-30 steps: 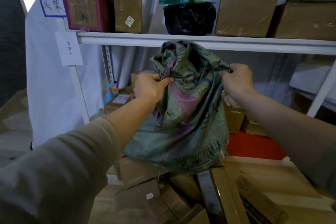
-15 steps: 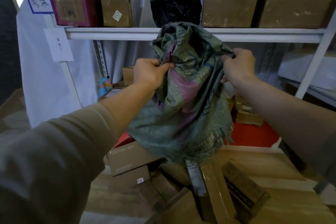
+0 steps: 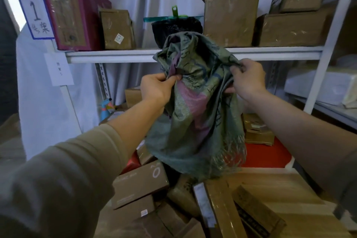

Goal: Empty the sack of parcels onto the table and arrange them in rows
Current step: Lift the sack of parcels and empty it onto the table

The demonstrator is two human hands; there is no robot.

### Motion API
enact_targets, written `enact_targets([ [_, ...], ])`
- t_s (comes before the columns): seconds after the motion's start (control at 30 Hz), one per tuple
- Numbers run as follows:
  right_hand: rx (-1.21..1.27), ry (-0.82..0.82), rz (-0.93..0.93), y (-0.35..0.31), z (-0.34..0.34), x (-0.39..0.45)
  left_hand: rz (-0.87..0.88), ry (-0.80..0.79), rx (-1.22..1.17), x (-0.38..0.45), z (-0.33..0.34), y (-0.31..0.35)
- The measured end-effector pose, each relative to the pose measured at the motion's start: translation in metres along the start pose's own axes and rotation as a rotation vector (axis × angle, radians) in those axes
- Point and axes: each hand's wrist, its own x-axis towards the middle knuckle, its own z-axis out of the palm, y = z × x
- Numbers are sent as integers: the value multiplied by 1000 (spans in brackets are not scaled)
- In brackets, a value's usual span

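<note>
A grey-green woven sack point(image 3: 195, 114) with a pink patch hangs upside down, limp, its frayed open mouth pointing down over the table. My left hand point(image 3: 157, 88) pinches the sack's bunched bottom on the left side. My right hand point(image 3: 247, 79) grips the same bunched end on the right. Below the mouth lies a jumbled pile of brown cardboard parcels point(image 3: 141, 185), some long and taped point(image 3: 222, 210), heaped on the wooden table point(image 3: 280, 189).
A white metal shelf point(image 3: 193, 54) stands right behind the sack, loaded with cardboard boxes point(image 3: 229, 17), a red box point(image 3: 71, 13) and a black bag point(image 3: 173, 27). More small boxes point(image 3: 257, 131) rest on a red surface point(image 3: 266, 156) beyond the table.
The sack has stayed held up in both hands and has risen slightly clear of the pile. More of the heaped parcels show beneath its mouth.
</note>
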Motion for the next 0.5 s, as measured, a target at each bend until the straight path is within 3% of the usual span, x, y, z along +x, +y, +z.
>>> enact_targets([
  [0.13,3,-134,142,20,2,-5,-48,25,18,-1,-2,-17],
  [0.27,103,42,11,-4,3,2,44,37,-70,10,0,15],
  [0.37,25,117,-48,-14,3,8,90,63,-133,15,4,32],
  [0.5,-149,56,127,-8,-1,3,107,101,-190,17,2,25],
])
